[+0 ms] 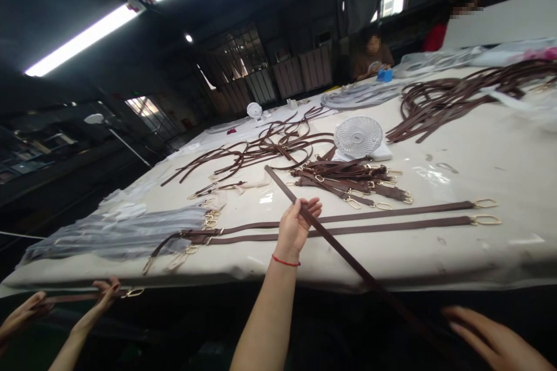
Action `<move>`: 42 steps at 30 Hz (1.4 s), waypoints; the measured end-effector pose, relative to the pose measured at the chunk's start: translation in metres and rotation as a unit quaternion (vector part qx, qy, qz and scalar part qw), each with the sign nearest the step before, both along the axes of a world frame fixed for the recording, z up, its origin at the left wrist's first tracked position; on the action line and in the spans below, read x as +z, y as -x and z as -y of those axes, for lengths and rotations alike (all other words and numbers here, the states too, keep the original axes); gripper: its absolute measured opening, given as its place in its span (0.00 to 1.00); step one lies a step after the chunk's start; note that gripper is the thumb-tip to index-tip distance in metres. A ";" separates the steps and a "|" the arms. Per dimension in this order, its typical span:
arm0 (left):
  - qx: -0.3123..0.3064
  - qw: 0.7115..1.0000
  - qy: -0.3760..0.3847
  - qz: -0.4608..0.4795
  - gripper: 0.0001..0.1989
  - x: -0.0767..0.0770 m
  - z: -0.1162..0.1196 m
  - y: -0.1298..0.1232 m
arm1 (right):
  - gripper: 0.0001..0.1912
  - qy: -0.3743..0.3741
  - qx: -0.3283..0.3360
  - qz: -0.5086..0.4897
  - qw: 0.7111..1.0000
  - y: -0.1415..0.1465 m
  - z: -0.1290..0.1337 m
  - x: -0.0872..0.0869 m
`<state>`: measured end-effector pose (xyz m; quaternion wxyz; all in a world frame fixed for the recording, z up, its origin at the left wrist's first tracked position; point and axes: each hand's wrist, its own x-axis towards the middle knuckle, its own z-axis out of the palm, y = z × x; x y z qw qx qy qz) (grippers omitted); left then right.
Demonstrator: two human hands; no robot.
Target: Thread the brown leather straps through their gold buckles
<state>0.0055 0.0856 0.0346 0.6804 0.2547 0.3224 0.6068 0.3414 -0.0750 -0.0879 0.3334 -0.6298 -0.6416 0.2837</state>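
Note:
My left hand (296, 226), with a red cord round the wrist, is closed on a long brown strap (343, 252) above the front of the table. One end of this strap points up and away; the rest slants down to the right into the dark below the edge. At the lower right, my right hand (496, 336) has its fingers stretched out near the strap's lower part, apart from it. Behind my left hand, two brown straps with gold clasps (400, 217) lie side by side. A pile of brown straps with gold clasps (348, 177) lies farther back.
A co-worker's hands (98, 301) hold a strap at the lower left. Plastic-wrapped straps (130, 232) lie on the table's left. A white fan (359, 136) stands behind the pile, between loose straps (270, 145) and a strap bundle (452, 98). Another person (372, 61) is beyond.

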 end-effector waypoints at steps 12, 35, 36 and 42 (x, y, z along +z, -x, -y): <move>-0.071 0.997 -0.043 -0.009 0.12 -0.008 0.044 -0.042 | 0.21 0.147 0.189 -0.266 0.934 0.119 -0.044 0.068; 0.031 0.862 -0.251 -0.440 0.13 -0.023 -0.098 -0.049 | 0.28 0.148 0.056 -0.335 0.929 0.080 -0.027 0.035; 0.027 0.860 -0.257 -0.440 0.13 -0.019 -0.097 -0.048 | 0.28 0.152 0.054 -0.331 0.930 0.078 -0.027 0.033; 0.051 0.855 -0.278 -0.434 0.09 0.030 -0.102 -0.022 | 0.29 0.161 0.056 -0.344 0.923 0.078 -0.031 0.030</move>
